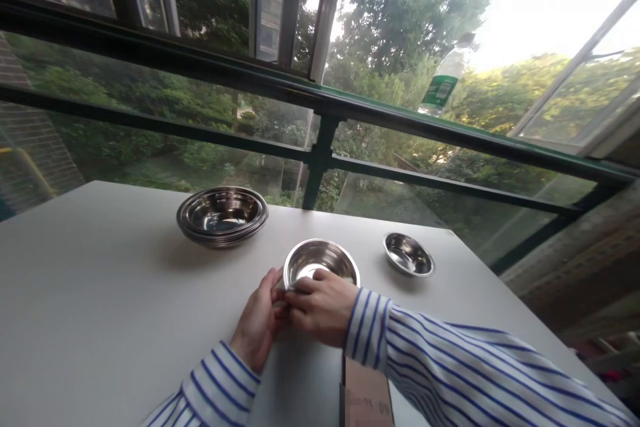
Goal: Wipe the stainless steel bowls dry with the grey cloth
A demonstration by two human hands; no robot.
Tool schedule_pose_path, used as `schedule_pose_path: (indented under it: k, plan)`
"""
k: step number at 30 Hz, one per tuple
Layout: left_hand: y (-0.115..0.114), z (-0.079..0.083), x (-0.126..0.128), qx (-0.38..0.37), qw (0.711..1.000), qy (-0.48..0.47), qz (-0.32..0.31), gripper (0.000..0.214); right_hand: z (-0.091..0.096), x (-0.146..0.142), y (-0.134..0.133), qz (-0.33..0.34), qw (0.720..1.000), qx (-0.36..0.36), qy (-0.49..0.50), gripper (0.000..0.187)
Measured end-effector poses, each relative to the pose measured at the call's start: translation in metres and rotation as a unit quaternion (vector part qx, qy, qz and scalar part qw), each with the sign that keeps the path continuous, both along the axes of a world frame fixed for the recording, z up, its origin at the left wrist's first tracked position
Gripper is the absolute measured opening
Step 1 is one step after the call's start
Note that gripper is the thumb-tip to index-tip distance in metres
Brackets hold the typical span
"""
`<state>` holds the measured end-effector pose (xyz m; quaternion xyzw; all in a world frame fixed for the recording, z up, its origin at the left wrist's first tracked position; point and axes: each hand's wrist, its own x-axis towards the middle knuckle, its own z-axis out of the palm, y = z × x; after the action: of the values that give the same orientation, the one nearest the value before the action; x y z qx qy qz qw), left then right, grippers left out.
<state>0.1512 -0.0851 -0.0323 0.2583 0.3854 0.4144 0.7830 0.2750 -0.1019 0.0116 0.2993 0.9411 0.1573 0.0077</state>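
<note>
My left hand point(257, 321) and my right hand point(320, 307) meet at the near rim of a stainless steel bowl point(320, 262), which rests on the white table point(100, 293). The fingers of my right hand curl over the rim and into the bowl, and my left fingertips pinch the rim beside them. The bowl's near edge is hidden by my hands. Farther left stands a stack of steel bowls point(222, 216). A smaller steel bowl point(409, 255) sits apart to the right.
A piece of cardboard point(367, 392) with blurred print lies at the table's near edge, under my right sleeve. The table's far edge runs along a dark metal window railing point(320, 153). A plastic bottle point(443, 83) appears beyond the glass.
</note>
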Motion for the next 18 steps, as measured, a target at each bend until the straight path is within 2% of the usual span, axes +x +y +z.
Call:
schedule_pose_path:
  k: [4,10,12,16,18]
  plan:
    - [0.001,0.001,0.0,0.008,1.0,0.009,0.014,0.031,0.001,-0.013,0.019,0.002,1.0,0.001,-0.005,0.016]
    - [0.002,0.002,-0.002,-0.011,0.999,0.012,0.036,0.03,-0.003,0.002,-0.011,-0.003,1.0,-0.011,0.011,0.021]
    - [0.0,0.002,-0.001,-0.01,0.999,0.019,0.041,0.031,-0.003,0.005,-0.012,-0.007,1.0,-0.017,0.012,0.019]
    - [-0.001,0.002,0.0,-0.008,0.999,0.036,0.018,0.032,-0.001,-0.003,0.018,0.016,0.998,-0.054,0.025,0.01]
    - [-0.001,0.003,-0.001,-0.015,0.998,0.054,0.028,0.032,0.0,-0.007,0.032,0.008,0.997,-0.063,0.04,0.011]
